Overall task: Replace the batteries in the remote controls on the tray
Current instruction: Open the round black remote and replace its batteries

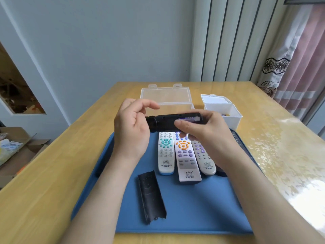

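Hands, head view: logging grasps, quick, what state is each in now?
Left hand: open, fingers loosely curled, nothing visibly held.
Right hand: grips the black remote.

Wooden table (52, 173), pale yellow grain, glossy clear film (281, 155) over top, glare at right. Blue tray (193, 208) flat at near middle, close to front edge. Clear box (166, 95) beyond tray, lid open and laid back. White box (226, 110) right of clear box, lid up, just beside tray's far right corner.
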`<act>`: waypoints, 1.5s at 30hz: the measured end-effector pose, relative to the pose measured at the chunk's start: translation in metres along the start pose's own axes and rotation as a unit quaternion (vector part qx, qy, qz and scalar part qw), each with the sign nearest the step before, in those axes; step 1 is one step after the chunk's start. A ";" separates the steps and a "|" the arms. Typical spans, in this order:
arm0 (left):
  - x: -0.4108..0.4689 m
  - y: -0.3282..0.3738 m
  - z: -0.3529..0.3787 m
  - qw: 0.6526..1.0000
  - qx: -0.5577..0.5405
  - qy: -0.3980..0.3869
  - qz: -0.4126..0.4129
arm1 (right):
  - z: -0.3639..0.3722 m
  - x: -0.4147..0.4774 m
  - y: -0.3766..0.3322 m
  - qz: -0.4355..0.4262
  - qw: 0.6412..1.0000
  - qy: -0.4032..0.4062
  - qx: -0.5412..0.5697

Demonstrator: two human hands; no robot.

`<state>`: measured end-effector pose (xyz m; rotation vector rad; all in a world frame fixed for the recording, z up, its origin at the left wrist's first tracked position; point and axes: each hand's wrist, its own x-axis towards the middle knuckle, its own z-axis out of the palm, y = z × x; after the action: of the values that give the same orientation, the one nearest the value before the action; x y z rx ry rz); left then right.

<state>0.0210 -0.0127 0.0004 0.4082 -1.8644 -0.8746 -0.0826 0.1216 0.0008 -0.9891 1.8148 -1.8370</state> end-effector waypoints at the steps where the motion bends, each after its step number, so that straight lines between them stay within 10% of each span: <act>1: -0.001 0.001 0.002 1.000 0.003 -0.025 -0.004 | -0.001 0.001 0.001 0.001 1.000 0.027 0.013; 6: -0.012 0.003 0.014 0.978 -0.047 -0.198 -0.055 | 0.008 0.002 0.000 0.043 0.982 0.046 0.180; 45: -0.020 0.028 0.019 0.985 -0.009 -0.157 0.076 | 0.015 -0.002 -0.007 0.150 0.961 0.007 0.233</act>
<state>0.0164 0.0261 0.0027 0.1172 -2.1421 -0.8881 -0.0689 0.1129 0.0055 -0.4987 1.3463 -1.9433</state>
